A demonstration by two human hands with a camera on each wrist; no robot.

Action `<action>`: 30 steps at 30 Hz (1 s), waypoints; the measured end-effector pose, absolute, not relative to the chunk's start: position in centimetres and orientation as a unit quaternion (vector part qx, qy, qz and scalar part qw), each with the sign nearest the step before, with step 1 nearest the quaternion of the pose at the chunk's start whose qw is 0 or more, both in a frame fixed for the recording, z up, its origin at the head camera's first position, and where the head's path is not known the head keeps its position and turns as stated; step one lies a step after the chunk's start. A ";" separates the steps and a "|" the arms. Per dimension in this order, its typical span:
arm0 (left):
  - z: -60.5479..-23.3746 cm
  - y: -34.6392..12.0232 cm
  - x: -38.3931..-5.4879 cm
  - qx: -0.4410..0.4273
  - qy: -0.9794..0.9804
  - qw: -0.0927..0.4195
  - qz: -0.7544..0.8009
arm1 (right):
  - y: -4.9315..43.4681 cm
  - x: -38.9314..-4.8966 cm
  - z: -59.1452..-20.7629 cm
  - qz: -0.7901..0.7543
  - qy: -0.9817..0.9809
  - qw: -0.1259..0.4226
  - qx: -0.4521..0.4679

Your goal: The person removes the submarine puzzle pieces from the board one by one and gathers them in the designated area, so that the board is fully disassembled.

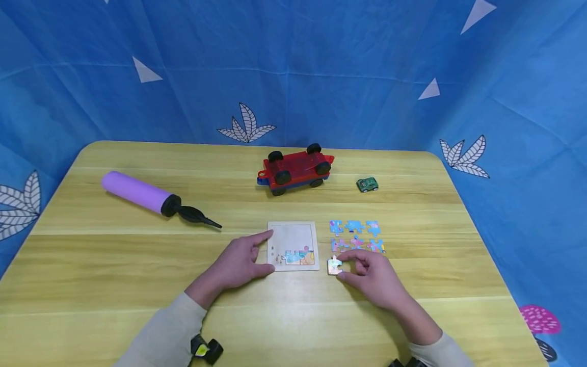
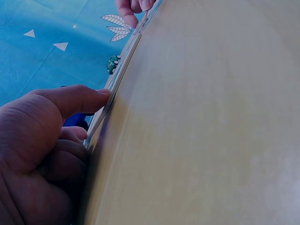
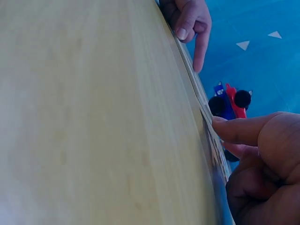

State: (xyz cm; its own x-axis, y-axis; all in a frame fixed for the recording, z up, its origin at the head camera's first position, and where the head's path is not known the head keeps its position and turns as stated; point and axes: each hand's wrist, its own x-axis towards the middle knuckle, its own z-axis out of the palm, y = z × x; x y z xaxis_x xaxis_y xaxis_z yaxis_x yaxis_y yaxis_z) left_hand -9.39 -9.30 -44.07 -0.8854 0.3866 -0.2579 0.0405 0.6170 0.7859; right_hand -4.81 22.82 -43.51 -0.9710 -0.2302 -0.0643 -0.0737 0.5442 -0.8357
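A white square puzzle board (image 1: 293, 237) lies on the table, with several joined pieces (image 1: 298, 257) along its lower part. My left hand (image 1: 240, 261) rests at the board's left side, thumb near the lower corner and straight index finger higher up, both touching the edge. To the right of the board, my right hand (image 1: 369, 275) pinches a light-coloured puzzle piece (image 1: 334, 265) between thumb and index finger, low over the table. Two rows of loose puzzle pieces (image 1: 354, 227) lie just beyond that hand, blue in the far row, pink and blue in the near one.
At the back middle is a red and blue toy vehicle (image 1: 300, 171), wheels upward. A small green toy car (image 1: 367, 184) stands to its right. A purple hand pump (image 1: 137, 191) with a black nozzle lies at the left. Blue cloth (image 1: 344, 76) hangs behind the table.
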 end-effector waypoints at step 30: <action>-44.2 -9.4 -9.4 0.130 0.872 0.202 0.426 | 18.9 -7.4 -43.2 -0.472 0.867 0.096 -0.124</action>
State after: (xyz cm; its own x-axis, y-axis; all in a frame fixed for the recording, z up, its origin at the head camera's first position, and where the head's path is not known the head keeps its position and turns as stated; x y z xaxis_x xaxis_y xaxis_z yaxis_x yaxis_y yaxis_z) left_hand -9.43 -9.43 -44.18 -0.8848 0.3986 -0.2414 0.0543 0.6027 0.7961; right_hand -7.39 18.88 -43.19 -0.9508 -0.3058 -0.0496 -0.1243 0.5232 -0.8431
